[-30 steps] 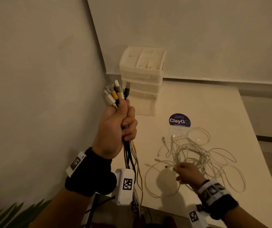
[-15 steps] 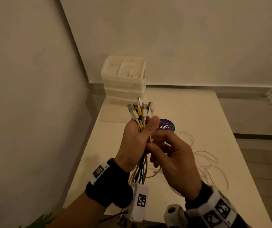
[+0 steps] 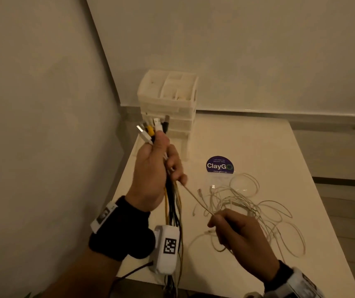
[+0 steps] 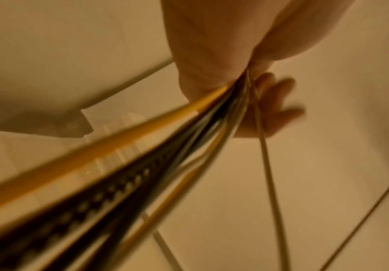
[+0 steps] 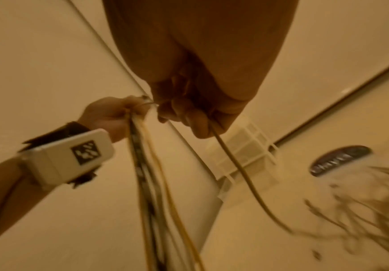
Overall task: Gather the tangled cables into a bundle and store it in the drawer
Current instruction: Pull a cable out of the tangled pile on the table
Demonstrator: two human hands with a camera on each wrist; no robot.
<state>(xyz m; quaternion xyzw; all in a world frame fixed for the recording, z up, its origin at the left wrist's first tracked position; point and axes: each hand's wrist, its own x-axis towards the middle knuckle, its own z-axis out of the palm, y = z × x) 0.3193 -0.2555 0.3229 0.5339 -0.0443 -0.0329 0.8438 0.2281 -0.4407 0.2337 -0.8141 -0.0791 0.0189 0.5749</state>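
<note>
- A cream table [image 3: 247, 147] stands in the corner of two pale walls, in dim warm light.
- The left hand [image 3: 153, 175] is raised over the table's near-left edge, fingers and thumb curled tight round a bundle of cables [image 3: 172, 203]; the bundle stands roughly upright, its long axis vertical, plugs [image 3: 153, 129] fanned out above the fist and pointing up and away, black, yellow and white leads hanging straight down past the wrist.
- The right hand [image 3: 241, 235], nearer and to the right, pinches one thin pale cable [image 3: 196, 198] in curled fingers; this strand runs taut on a slant from the left hand's lowest fingers down to the right.
- Beyond the right hand a loose tangle of white cables [image 3: 256, 207] lies on the table, just near of a round purple ClayGo sticker [image 3: 219, 165].
- A white plastic drawer unit [image 3: 170, 110] stands at the far-left corner; whether any drawer is open I cannot tell.
- The step looks like feeding the strand into the fist. Doing it well likely means keeping the left grip firm so the plugs stay level, and drawing the strand in gently so it pulls free of the tangle rather than dragging the whole tangle along.
</note>
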